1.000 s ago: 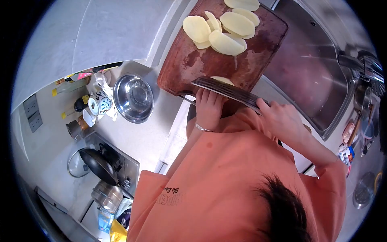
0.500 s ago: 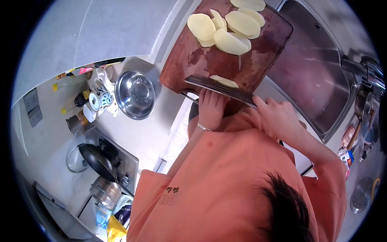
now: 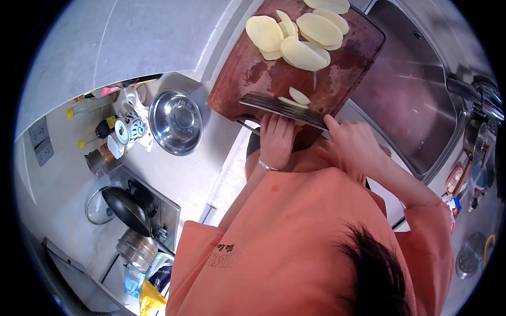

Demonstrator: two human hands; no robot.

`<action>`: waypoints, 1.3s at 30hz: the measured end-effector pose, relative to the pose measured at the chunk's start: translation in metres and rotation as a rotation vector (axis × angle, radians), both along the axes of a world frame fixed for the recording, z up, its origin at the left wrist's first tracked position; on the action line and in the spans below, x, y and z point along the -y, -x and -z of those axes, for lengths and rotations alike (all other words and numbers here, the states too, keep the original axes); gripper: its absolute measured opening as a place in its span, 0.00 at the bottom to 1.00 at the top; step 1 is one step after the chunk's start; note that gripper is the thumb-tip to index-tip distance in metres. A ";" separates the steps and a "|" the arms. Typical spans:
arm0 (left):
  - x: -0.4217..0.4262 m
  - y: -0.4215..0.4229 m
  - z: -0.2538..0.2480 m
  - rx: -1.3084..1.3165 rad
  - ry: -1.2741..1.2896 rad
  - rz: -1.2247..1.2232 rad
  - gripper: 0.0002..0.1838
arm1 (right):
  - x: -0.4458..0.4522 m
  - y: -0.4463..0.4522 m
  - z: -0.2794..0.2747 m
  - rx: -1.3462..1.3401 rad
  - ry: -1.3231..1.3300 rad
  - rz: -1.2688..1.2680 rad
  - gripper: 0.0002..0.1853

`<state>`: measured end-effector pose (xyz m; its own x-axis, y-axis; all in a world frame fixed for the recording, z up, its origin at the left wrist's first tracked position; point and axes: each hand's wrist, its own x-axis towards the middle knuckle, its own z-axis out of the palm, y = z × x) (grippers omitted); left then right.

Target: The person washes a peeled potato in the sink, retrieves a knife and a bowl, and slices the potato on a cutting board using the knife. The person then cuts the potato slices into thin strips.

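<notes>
My right hand is closed round the handle end of a broad kitchen knife, whose blade stands on edge on a reddish-brown cutting board. My left hand has its fingers pressed together just behind the blade, on a potato that the fingers and blade almost wholly hide. Two small potato slices lie along the far side of the blade. Farther up the board, several large oval potato slices lie in a loose, overlapping heap.
A steel sink with a faucet adjoins the board on the right. Left of the board stands a shiny metal bowl. A stove with a black pan and a steel pot is at lower left, below several bottles.
A second small potato slice has appeared beyond the blade, apart from the first. The knife has shifted slightly up and left with my right hand. My left hand stays almost in place.
</notes>
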<state>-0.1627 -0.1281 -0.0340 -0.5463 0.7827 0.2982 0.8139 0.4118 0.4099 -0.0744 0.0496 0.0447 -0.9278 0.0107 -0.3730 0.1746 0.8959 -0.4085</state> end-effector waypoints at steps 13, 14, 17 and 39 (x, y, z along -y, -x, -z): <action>-0.002 -0.002 -0.002 0.005 -0.031 -0.030 0.13 | -0.004 -0.012 -0.034 0.027 0.000 0.000 0.14; -0.002 -0.002 -0.003 0.005 -0.038 -0.019 0.13 | -0.003 -0.013 -0.036 0.028 0.001 -0.001 0.14; 0.001 -0.002 0.000 0.007 -0.041 -0.011 0.14 | 0.000 -0.011 -0.035 0.032 -0.043 -0.003 0.12; -0.001 -0.003 0.001 -0.051 -0.093 -0.023 0.12 | -0.003 -0.013 -0.037 0.022 -0.031 -0.001 0.11</action>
<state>-0.1597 -0.1267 -0.0346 -0.5458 0.7379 0.3969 0.8256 0.3928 0.4051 -0.0619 0.0530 0.0818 -0.9192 0.0218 -0.3931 0.1826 0.9082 -0.3766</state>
